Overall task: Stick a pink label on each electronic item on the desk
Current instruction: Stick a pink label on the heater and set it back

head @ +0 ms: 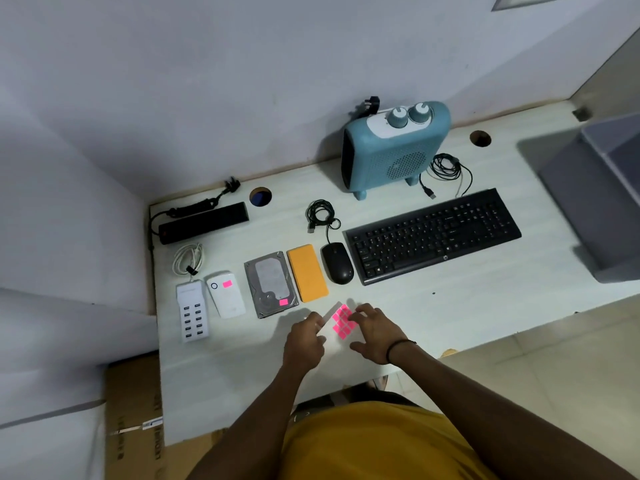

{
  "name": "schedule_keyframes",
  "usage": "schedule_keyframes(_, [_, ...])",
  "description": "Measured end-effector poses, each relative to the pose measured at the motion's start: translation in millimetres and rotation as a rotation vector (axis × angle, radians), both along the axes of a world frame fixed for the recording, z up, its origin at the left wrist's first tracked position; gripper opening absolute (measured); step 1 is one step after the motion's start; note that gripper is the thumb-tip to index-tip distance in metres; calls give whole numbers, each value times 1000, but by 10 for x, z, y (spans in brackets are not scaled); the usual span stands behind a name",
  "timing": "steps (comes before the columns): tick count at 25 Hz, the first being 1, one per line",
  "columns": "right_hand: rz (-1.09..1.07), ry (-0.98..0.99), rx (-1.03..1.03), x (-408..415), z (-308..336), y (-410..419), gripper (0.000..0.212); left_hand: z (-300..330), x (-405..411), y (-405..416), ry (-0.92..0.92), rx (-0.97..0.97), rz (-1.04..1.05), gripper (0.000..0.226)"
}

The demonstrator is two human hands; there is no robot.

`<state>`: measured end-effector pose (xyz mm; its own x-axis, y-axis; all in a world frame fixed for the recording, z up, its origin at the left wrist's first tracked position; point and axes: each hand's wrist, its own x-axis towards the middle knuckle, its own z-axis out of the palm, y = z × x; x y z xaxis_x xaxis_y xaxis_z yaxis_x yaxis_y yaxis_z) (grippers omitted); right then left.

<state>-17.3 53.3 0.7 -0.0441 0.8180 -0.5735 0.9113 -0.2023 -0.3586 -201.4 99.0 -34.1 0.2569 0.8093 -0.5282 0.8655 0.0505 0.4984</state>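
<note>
At the front edge of the desk (450, 306), both hands meet over the sheet of pink labels (341, 322): the left hand (306, 341) pinches the sheet's left edge, and the right hand (375, 332) has its fingertips down on the pink squares, though I can't tell if it's actually got one peeled. The sheet sits just in front of the orange power bank (308, 273), with the hard drive (272, 284) to its left already wearing a pink label (283, 302), same for the white power bank (225, 294). The USB charging hub (191, 310), mouse (337, 263), keyboard (433, 233), power strip (204, 221) and blue heater (393, 147) show no pink. Bare desk runs along the front right, below the keyboard. Only readable mark is a small logo on the keyboard, looks like HP.
</note>
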Motion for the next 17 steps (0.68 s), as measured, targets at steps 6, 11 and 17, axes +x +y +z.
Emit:
schedule_keyframes(6, [-295, 221, 436, 29, 457, 453, 25, 479, 37, 303, -573, -209, 520, 25])
schedule_keyframes(11, [-351, 328, 619, -78, 788, 741, 22, 912, 89, 467, -905, -414, 643, 26])
schedule_keyframes(17, [-376, 349, 647, -145, 935, 812, 21, 1133, 144, 485, -990, -399, 643, 27])
